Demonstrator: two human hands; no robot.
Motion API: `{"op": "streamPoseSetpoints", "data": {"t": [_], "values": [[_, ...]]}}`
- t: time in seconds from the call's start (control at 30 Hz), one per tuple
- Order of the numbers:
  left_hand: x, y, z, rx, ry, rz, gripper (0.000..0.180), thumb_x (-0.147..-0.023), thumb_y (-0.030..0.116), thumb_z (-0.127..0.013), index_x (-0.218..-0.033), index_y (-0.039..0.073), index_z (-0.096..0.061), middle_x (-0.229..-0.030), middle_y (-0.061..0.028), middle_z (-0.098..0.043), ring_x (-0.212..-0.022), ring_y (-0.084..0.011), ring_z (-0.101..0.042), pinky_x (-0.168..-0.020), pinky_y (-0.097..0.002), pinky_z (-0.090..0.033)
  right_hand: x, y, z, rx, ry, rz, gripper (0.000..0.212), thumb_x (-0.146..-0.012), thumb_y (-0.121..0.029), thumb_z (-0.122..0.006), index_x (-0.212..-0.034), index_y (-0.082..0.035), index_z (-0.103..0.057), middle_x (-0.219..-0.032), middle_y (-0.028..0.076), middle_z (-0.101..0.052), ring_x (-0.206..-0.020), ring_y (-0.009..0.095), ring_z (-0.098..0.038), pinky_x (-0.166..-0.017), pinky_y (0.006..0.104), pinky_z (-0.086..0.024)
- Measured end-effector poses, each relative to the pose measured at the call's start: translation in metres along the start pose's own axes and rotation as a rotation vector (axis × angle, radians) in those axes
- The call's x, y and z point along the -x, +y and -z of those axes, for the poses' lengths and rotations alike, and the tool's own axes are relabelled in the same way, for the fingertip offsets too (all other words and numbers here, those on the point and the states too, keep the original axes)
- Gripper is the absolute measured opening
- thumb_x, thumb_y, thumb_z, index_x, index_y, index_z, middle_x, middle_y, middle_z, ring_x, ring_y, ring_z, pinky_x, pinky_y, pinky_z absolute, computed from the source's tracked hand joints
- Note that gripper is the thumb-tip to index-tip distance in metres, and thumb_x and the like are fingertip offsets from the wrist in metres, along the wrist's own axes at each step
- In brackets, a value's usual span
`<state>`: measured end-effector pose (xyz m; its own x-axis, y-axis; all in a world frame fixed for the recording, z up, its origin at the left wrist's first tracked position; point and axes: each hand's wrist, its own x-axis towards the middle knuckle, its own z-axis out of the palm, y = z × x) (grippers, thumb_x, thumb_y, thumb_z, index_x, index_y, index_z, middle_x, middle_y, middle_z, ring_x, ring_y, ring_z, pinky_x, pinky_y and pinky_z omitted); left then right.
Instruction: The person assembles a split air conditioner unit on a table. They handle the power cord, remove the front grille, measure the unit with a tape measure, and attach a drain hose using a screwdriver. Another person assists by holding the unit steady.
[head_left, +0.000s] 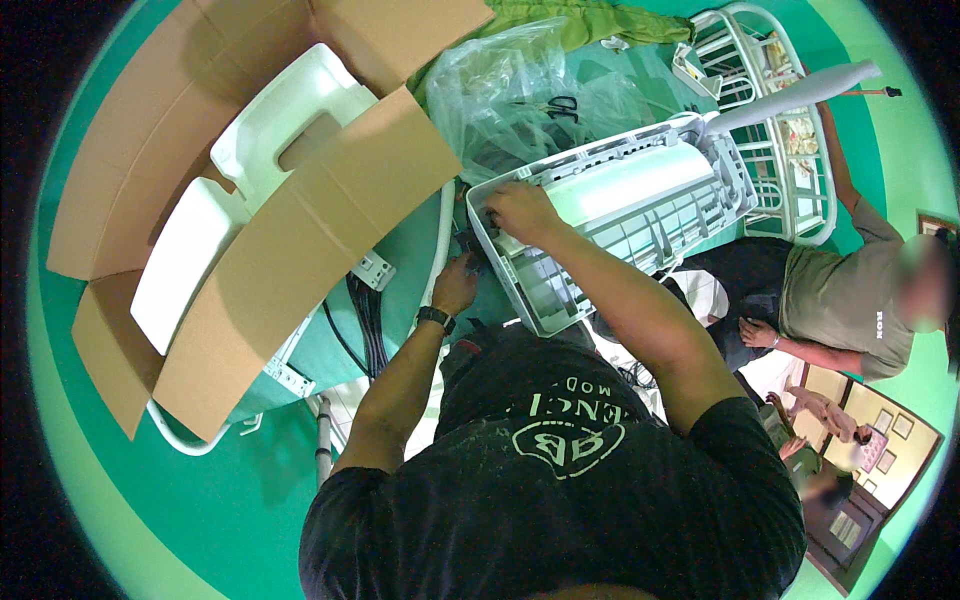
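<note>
A white air conditioner indoor unit [640, 225] lies tilted in front of me, its inner frame and slats exposed. My right hand [525, 212] reaches into its left end with the fingers curled; what they grip is hidden. Just outside that end, my left hand [457, 284], below a black wristwatch [435, 318], is closed at a small dark object [468, 243] that I cannot make out. A grey foam-covered pipe [800, 95] sticks out from the unit's far right end.
At left, an open cardboard box [310, 265] holds white plastic panels [285, 125]. Black cable [367, 325] hangs beside it. Scissors [562, 107] lie on clear plastic sheeting [500, 85]. A co-worker [835, 290] stands at right by a white metal rack [790, 170].
</note>
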<state>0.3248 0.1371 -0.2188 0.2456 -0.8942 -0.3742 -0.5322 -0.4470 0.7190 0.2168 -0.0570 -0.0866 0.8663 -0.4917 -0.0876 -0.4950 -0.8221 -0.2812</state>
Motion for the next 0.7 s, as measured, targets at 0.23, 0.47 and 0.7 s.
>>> {"op": "streamPoseSetpoints", "data": {"t": [0.23,0.47,0.7], "values": [[-0.004,0.027,0.021,0.169,0.000,0.067,0.038,-0.092,0.022,-0.062,-0.125,0.004,-0.061,-0.112,-0.0190,-0.069,-0.105,-0.0361,-0.066,-0.092,-0.0446,-0.052,-0.001,0.005,-0.003,0.014,-0.070,-0.044,0.012,-0.081,-0.012,-0.064,-0.088,-0.008,-0.073,-0.094,0.015,-0.072,-0.090,0.035,-0.071,-0.077,0.0473,-0.059],[-0.011,0.050,0.043,0.274,0.184,-0.054,0.039,-0.094,0.019,-0.064,-0.126,-0.002,-0.059,-0.111,-0.0187,-0.070,-0.094,-0.0298,-0.070,-0.084,-0.0396,-0.055,-0.005,0.000,-0.005,0.003,-0.038,-0.066,0.012,-0.081,-0.010,-0.062,-0.087,-0.008,-0.073,-0.093,0.015,-0.072,-0.090,0.035,-0.071,-0.076,0.0465,-0.059],[-0.014,0.073,0.046,0.325,0.196,-0.044,0.039,-0.095,0.019,-0.064,-0.127,-0.002,-0.057,-0.111,-0.0174,-0.070,-0.097,-0.0266,-0.069,-0.086,-0.0364,-0.054,-0.006,0.007,-0.014,0.055,-0.039,-0.040,0.017,-0.076,-0.012,-0.067,-0.092,-0.006,-0.069,-0.097,0.012,-0.069,-0.092,0.035,-0.068,-0.077,0.0465,-0.057]]}}
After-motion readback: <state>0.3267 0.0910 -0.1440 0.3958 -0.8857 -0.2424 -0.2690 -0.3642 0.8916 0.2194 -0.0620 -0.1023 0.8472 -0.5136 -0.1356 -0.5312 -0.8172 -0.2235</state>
